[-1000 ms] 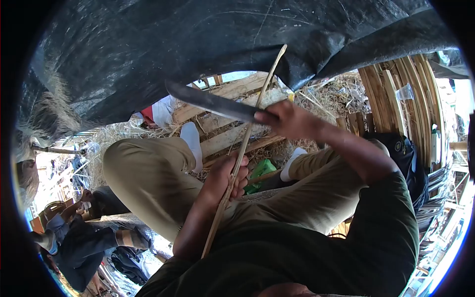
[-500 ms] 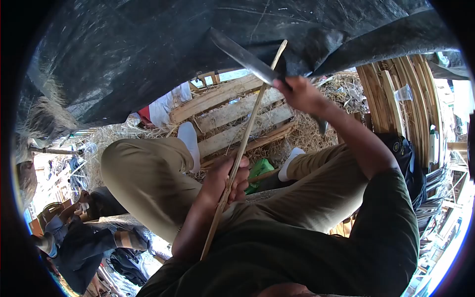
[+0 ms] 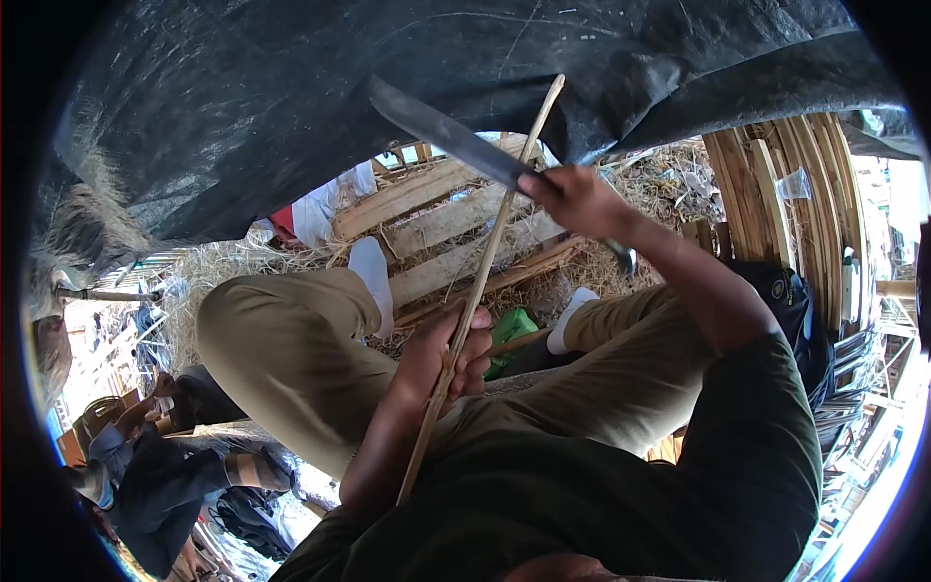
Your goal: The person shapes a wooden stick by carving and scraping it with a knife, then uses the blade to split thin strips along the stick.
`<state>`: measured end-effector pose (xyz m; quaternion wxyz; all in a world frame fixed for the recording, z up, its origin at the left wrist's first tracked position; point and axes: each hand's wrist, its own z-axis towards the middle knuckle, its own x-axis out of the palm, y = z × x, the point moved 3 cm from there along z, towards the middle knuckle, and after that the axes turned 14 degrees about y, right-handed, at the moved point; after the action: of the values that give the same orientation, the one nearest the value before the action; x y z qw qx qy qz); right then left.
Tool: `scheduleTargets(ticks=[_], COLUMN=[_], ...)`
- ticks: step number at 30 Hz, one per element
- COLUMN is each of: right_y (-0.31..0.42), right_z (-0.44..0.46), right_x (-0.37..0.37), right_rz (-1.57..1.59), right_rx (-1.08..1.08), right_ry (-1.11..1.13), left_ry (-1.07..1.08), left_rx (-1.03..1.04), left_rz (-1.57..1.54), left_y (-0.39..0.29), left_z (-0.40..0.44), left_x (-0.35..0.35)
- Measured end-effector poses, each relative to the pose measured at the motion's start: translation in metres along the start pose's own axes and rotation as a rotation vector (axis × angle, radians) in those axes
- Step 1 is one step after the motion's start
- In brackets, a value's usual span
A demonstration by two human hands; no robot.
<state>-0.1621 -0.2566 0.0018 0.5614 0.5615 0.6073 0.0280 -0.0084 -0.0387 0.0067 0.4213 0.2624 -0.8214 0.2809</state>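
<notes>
A long, thin wooden stick [image 3: 485,262] slants from my torso up toward the black sheet. My left hand [image 3: 446,359] is closed around its lower part, near my lap. Higher up, my right hand [image 3: 582,202] grips the handle of a machete [image 3: 446,133]. Its broad dark blade points to the upper left and crosses the stick, apparently touching it. A curved end of the handle [image 3: 624,257] shows below my right hand.
A black plastic sheet [image 3: 291,116] hangs across the top. Wooden slats [image 3: 456,228] and straw lie between my feet, near a green bag [image 3: 514,335]. Boards [image 3: 776,184] stand at the right. Another person's dark-clothed legs [image 3: 165,485] are at lower left.
My right hand has moved slightly down and left along the stick, bringing the machete with it. The blade now tilts differently and looks darker. My left hand and the stick stay almost still.
</notes>
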Motion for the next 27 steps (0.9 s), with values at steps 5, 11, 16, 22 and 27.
scheduleTargets(ticks=[5,11,16,22,27], right_y=[-0.004,-0.014,0.002,-0.027,-0.012], right_z=[0.001,0.012,-0.008,0.012,-0.003], right_x=[0.005,-0.011,0.024,-0.014,0.018], right_rz=[0.009,-0.086,-0.154,-0.048,-0.082], right_rx=[-0.002,0.019,-0.153,0.032,-0.219], right_ry=[-0.032,0.014,-0.127,-0.02,-0.14], left_ry=[-0.017,0.001,0.0,-0.013,-0.025], left_rx=[-0.005,0.022,0.013,0.029,0.021], left_rz=[-0.012,0.006,0.001,0.059,0.025], left_y=[-0.001,0.001,0.003,0.005,0.006], left_z=[-0.003,0.0,0.0,0.002,-0.006], left_x=[0.006,0.0,-0.003,-0.002,0.003])
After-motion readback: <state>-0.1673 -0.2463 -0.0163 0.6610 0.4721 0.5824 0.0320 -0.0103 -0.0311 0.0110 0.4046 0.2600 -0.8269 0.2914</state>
